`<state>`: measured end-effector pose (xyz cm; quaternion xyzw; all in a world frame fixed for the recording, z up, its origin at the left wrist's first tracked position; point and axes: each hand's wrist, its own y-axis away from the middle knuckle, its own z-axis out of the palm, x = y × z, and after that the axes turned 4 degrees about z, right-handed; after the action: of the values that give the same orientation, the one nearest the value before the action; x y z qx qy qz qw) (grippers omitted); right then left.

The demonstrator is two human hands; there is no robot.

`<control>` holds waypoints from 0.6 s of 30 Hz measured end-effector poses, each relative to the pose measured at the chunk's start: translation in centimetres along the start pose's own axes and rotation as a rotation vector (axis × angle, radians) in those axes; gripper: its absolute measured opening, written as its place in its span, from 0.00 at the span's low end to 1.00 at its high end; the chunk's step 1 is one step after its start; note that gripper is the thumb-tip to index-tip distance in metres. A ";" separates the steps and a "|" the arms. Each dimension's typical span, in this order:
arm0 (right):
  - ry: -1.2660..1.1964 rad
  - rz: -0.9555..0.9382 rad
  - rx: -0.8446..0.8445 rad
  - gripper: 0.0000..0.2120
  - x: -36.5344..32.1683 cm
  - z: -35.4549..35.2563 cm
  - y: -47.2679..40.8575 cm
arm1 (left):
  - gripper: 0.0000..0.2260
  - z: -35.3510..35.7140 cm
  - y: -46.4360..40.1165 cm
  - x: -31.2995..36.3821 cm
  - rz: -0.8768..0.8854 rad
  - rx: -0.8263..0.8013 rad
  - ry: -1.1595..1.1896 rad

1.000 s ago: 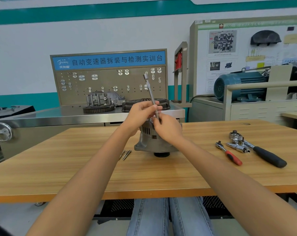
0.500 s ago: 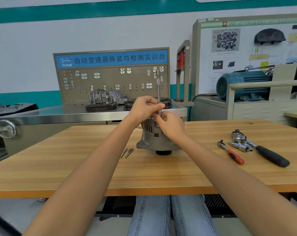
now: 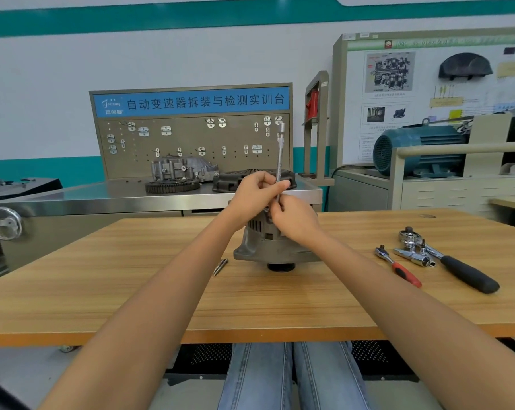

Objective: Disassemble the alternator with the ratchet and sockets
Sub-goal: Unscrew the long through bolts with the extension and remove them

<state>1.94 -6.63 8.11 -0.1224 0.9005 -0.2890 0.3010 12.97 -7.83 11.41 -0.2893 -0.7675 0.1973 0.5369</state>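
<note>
Head view: the alternator (image 3: 268,244) stands pulley-down near the middle of the wooden surface (image 3: 132,291), grey housing with vent slots facing the camera. A slim extension bar (image 3: 280,155) rises almost upright from its top, the socket end uppermost. The left hand (image 3: 254,193) curls its fingers round the lower part of the bar, thumb laid against the shaft. The right hand (image 3: 294,218) sits just below and beside it, fingers bent in against the bar's foot on top of the housing; whether it pinches the bar or a fastener is hidden by the knuckles. Two long bolts (image 3: 220,267) lie side by side just left of the alternator. Well to the right lie a red-handled ratchet (image 3: 398,266), a black-handled ratchet (image 3: 457,269) and a chrome socket piece (image 3: 413,255) between them.
</note>
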 end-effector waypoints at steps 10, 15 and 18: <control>0.015 0.003 0.064 0.16 0.1 0.6 0.4 | 0.01 -1.1 0.0 -0.9 -0.030 -0.027 0.139; -0.007 0.010 0.103 0.12 0.0 0.6 0.3 | 0.09 -0.6 -0.2 -0.9 -0.042 0.082 0.106; -0.023 0.015 0.095 0.12 0.1 0.4 0.2 | 0.11 -0.3 -0.2 -0.8 -0.033 0.085 0.090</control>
<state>2.07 -6.70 7.72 -0.1044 0.8830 -0.3278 0.3192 13.38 -8.46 11.06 -0.2621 -0.7382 0.2075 0.5858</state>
